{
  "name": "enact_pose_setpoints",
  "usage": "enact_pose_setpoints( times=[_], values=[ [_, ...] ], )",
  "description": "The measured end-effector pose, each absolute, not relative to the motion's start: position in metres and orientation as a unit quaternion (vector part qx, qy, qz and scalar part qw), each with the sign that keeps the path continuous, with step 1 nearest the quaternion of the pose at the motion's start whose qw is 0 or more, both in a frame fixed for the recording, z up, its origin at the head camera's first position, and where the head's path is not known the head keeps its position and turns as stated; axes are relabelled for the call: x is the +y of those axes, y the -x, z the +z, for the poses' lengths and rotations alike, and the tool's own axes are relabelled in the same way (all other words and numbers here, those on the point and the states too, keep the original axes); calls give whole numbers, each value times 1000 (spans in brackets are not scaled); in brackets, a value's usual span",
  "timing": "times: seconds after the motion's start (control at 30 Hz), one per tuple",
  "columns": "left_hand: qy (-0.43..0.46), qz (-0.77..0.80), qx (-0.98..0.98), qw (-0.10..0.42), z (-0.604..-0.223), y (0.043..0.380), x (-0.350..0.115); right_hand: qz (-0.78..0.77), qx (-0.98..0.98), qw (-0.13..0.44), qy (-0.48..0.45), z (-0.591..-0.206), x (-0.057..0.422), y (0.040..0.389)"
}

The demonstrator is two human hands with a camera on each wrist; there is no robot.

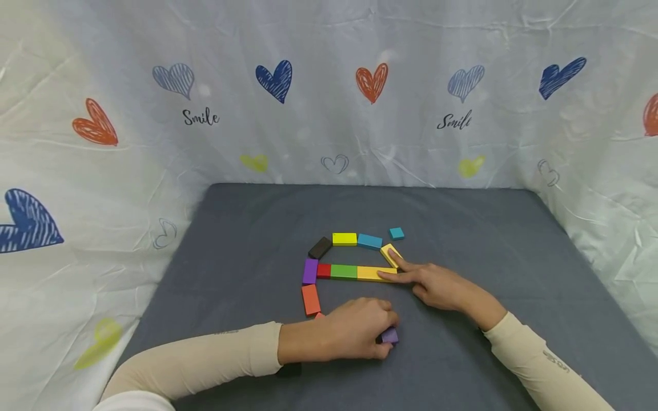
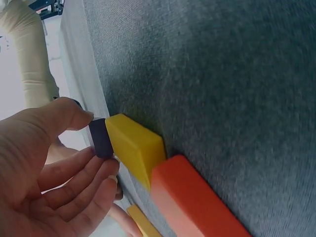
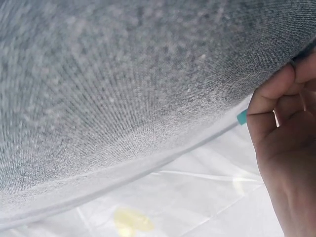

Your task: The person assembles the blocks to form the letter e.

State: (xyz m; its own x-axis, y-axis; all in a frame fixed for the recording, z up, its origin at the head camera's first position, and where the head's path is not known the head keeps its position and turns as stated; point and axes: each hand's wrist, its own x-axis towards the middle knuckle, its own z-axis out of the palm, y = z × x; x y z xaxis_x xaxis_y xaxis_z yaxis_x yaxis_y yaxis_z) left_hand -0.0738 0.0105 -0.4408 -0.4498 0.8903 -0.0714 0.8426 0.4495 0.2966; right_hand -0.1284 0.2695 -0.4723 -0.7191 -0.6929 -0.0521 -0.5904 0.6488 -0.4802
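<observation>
My left hand [image 1: 354, 328] pinches a purple block [image 1: 390, 335] between thumb and fingers at the near side of a curved line of coloured blocks. In the left wrist view that block looks dark and meets the end of a yellow block [image 2: 136, 143], which adjoins an orange-red block [image 2: 195, 202]. My right hand [image 1: 444, 285] stretches two fingers out, one on a tilted pale yellow block [image 1: 389, 254], the other on a long yellow block [image 1: 370, 274]. Beside the long one lie a green block [image 1: 343, 272] and a red block [image 1: 324, 271]. My left hand hides part of the lower curve.
On the grey cloth-covered table [image 1: 247, 228], the curve includes a blue block [image 1: 369, 241], a bright yellow block [image 1: 344, 239], a black block [image 1: 320, 248], a violet block [image 1: 310, 271] and an orange block [image 1: 311, 299]. A small teal block [image 1: 396, 233] lies apart behind it. A curtain [image 1: 319, 131] hangs behind.
</observation>
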Motion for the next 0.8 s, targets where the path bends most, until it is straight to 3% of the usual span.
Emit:
enact_pose_setpoints(
  times=[0.27, 0.8],
  values=[
    [-524, 55, 847, 66, -446, 70, 12, -220, 902, 117, 354, -472, 270, 128],
    [-490, 20, 867, 85, -448, 69, 10, -223, 900, 119, 356, -473, 271, 128]
  ],
)
